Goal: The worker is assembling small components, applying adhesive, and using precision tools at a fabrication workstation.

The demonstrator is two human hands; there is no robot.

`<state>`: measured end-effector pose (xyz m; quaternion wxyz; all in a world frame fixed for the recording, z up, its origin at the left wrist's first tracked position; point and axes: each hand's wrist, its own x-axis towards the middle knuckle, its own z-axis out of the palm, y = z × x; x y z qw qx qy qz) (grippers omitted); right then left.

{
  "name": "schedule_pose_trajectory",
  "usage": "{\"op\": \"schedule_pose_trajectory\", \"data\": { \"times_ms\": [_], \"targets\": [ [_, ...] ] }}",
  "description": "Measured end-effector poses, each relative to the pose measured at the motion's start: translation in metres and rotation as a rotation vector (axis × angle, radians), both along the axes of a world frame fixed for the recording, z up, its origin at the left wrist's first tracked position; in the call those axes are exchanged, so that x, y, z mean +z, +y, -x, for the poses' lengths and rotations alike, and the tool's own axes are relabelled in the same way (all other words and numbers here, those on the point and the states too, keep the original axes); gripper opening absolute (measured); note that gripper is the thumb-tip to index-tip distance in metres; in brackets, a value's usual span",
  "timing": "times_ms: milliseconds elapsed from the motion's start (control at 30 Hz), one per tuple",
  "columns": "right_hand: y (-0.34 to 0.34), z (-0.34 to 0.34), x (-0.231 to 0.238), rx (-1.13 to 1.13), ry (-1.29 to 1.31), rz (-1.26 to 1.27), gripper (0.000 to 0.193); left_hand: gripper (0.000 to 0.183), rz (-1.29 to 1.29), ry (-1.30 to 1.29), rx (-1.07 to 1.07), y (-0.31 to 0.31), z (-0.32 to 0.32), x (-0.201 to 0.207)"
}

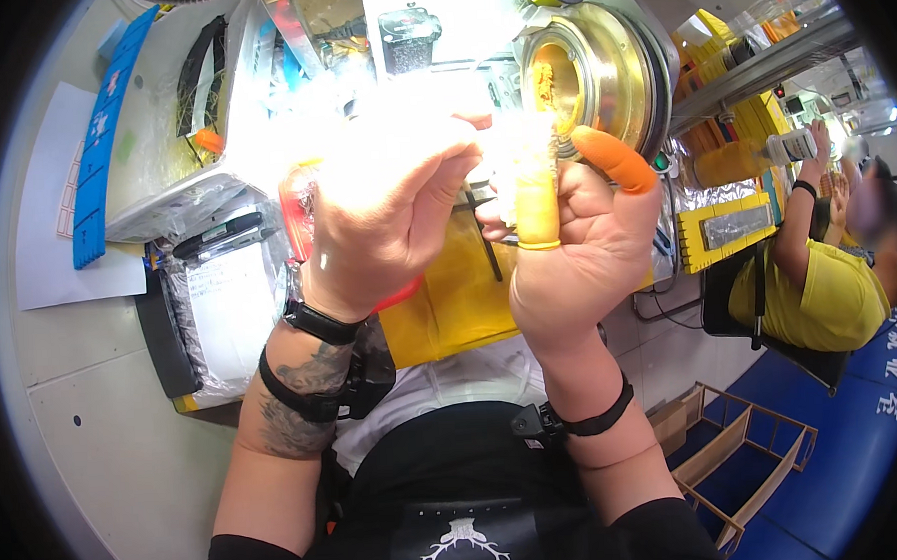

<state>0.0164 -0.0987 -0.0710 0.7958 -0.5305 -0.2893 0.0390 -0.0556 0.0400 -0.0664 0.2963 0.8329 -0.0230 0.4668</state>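
Observation:
In front of my chest both hands are raised close together under a strong glare. My left hand (390, 207) has its thumb and fingers pressed together in a pinch, the tips washed out by the light. Facing it, my right hand (592, 239) is curled, with a yellow finger cot (538, 211) on one digit and an orange finger cot (619, 162) on another. Whatever lies between the fingertips is lost in the brightness. Just beyond the right hand stands a round metal wheel (615, 83) with a brass-coloured face.
Below the hands is a yellow work surface (445, 315). To the left are a white bin (155, 203), a long blue strip (112, 135) and black pens (221, 233) on a wrapped pad. At right sit a yellow box (727, 233), an amber bottle (729, 165), a seated person (814, 294) and a wooden rack (741, 447).

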Motion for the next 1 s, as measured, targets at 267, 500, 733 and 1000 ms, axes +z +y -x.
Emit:
{"op": "schedule_pose_trajectory", "data": {
  "times_ms": [267,500,733,1000],
  "targets": [
    [-0.002,-0.006,-0.005,-0.201,-0.33,0.159,0.038,0.022,0.001,-0.012,-0.006,0.001,-0.004,-0.004],
    [-0.063,-0.021,-0.016,-0.217,-0.431,0.0,0.04,0.024,0.078,-0.033,-0.029,-0.003,-0.001,-0.005],
    [-0.096,-0.13,-0.019,-0.557,-0.476,0.607,0.018,0.018,0.078,-0.004,-0.022,-0.005,-0.003,-0.002],
    [-0.064,-0.17,-0.006,-0.39,-1.151,0.918,0.026,0.016,0.057,0.0,0.028,-0.005,-0.007,-0.002]
  ]
}}
